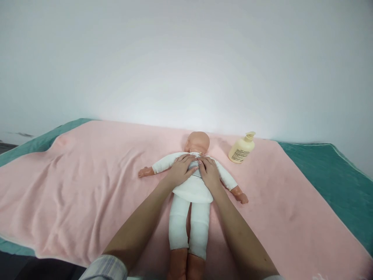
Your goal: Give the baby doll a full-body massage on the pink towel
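Note:
A baby doll (193, 191) with a white cloth body and brown plastic head, hands and lower legs lies stretched out, its head toward the wall. My left hand (182, 170) rests flat on the left side of its upper back or chest; which side faces up I cannot tell for sure. On the right side of the same area lies my right hand (209, 171), fingers extended. Both hands touch the doll near its shoulders, thumbs toward each other, and neither grips anything. A grey patch shows on the white cloth between them.
A pale yellow pump bottle (241, 149) stands to the right of the doll's head. Beneath everything spreads a wrinkled pink blanket (279, 202), over a green cover (329, 167) visible at the sides. A white wall (186, 66) rises behind.

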Available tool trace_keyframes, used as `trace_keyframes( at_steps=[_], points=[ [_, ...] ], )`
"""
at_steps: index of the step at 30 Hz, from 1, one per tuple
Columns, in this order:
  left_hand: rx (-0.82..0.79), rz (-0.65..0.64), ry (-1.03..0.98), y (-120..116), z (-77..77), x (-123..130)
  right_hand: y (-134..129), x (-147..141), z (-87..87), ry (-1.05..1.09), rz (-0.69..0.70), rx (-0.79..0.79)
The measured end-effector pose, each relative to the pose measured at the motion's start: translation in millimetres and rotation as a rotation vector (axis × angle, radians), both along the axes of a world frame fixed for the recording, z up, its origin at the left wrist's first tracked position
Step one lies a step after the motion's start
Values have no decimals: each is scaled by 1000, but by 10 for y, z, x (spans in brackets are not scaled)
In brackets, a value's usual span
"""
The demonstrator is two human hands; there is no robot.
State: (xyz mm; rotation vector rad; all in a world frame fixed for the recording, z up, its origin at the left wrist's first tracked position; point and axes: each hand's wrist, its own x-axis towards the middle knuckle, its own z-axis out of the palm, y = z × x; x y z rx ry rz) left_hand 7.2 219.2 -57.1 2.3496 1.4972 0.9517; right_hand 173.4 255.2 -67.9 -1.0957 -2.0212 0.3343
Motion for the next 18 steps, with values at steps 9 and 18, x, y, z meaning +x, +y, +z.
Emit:
trace_keyframes(
  at_steps=[9, 18],
  points=[
    [0, 12, -11, 24, -43, -1, -4, 6, -24, -60, 14, -28],
    [108, 15, -198, -116, 174, -67, -133, 159, 130, 227, 55, 13]
  ],
)
